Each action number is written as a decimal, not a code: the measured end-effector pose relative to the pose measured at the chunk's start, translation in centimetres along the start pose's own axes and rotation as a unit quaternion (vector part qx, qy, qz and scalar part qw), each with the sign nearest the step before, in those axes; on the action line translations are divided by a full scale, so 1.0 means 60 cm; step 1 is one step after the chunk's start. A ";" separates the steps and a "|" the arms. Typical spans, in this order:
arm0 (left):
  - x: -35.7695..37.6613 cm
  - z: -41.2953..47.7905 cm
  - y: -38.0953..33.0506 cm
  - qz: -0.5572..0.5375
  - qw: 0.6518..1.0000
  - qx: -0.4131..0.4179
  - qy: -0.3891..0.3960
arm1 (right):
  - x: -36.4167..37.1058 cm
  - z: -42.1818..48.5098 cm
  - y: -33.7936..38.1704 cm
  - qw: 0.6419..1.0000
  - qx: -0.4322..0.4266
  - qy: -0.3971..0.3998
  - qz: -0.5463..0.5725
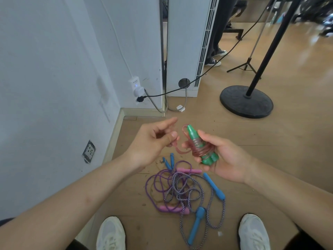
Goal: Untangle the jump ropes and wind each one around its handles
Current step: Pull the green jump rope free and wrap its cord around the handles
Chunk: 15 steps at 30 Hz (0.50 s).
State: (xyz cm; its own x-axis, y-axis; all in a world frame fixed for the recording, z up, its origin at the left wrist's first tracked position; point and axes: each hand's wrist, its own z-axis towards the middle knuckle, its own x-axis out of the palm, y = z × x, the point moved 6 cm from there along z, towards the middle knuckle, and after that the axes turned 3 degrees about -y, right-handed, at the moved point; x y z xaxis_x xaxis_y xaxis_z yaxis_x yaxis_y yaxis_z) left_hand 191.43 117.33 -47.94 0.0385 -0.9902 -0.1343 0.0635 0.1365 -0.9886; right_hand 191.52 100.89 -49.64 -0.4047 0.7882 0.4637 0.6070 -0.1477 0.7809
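Above a wooden floor [297, 141], the right hand [225, 159] curls round two green plastic jump-rope handles [200, 143]. The left hand [151, 139] pinches the loose loop of clear pink plastic cord [180, 150] — light, springy, probably slick, so best held close to the handles.

Pink rope [199, 149] coils and the right hand [228, 159] hide much of the green handles [210, 159]. 2 white shoes [110, 233] are cut by the bottom edge. The top-right background [315, 15] is blurred.
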 end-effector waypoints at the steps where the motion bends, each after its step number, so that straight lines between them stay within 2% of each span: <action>1: 0.002 -0.002 0.000 0.013 1.000 -0.001 0.007 | 0.002 0.000 0.001 1.000 -0.002 0.005 -0.002; 7: 0.001 -0.004 -0.004 -0.030 0.999 -0.011 0.007 | -0.001 0.002 -0.002 0.999 -0.006 0.020 -0.036; 15: 0.002 -0.008 -0.008 -0.029 0.999 0.004 0.024 | -0.004 0.002 -0.004 0.999 0.000 0.014 -0.036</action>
State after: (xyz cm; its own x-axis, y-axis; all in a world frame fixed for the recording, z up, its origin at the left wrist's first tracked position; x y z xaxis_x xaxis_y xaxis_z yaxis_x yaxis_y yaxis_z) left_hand 190.93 117.11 -47.52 -0.0134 -0.9967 -0.0796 0.0714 0.0785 -0.9944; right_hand 191.59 100.80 -50.00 -0.4663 0.7797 0.4179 0.5750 -0.0918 0.8130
